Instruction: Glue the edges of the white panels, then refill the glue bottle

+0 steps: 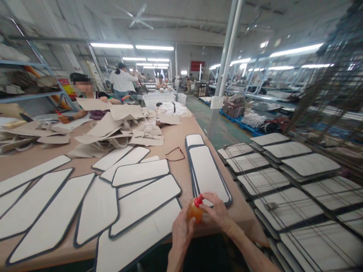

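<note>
A small squeeze bottle (196, 214) with amber contents and a red nozzle cap (198, 200) is held near the table's front edge. My left hand (182, 226) is wrapped round the bottle's body. With its fingers and thumb, my right hand (217, 208) pinches the red cap. Just beyond my hands lies a stack of white panels with dark edges (207, 170). More white dark-edged panels (146, 206) overlap one another to the left of my hands.
Eyeglasses (176, 154) lie on the brown table (185, 181). Beige fabric pieces (121, 124) are heaped farther back, where a co-worker (85, 94) sits at left. A wire rack with white panels (278, 204) stands close on the right, below a metal post (227, 49).
</note>
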`<state>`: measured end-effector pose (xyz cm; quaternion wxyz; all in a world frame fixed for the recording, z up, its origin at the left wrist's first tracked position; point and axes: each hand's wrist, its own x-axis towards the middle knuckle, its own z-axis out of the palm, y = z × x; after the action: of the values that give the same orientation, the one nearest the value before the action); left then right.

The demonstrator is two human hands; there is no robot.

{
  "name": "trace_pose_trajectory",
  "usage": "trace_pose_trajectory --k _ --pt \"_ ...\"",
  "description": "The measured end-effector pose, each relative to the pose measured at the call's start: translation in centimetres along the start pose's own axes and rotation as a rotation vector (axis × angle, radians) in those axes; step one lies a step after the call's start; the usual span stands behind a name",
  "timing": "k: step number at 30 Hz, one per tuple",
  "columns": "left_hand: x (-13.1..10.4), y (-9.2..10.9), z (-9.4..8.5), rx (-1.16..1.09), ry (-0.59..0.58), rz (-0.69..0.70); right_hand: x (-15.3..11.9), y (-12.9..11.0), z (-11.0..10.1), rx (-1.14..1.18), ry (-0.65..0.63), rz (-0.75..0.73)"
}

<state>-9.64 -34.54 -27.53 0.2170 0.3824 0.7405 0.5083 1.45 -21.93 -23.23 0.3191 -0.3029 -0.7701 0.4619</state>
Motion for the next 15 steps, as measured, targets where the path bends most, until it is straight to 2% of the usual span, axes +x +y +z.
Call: trace_pose_trajectory --k 2,5,11,15 --pt "-0.2 0.4 -0.1 0.076 0.020 -0.001 -0.1 -0.3 -0.1 -0.020 0.004 -0.010" --pt "-0.5 0.4 0.2 0.072 0.046 -0.025 -0.3 -0.9 -0.1 -0.027 -0.025 0.000" --pt "0.3 -2.0 1.8 -0.135 0.052 0.049 -0.5 -1.5 0.3 -0.031 -0.022 0.026" --pt "0.6 -2.7 2.3 -0.187 0.065 0.007 0.4 -1.6 0.1 0.036 -0.085 0.055"
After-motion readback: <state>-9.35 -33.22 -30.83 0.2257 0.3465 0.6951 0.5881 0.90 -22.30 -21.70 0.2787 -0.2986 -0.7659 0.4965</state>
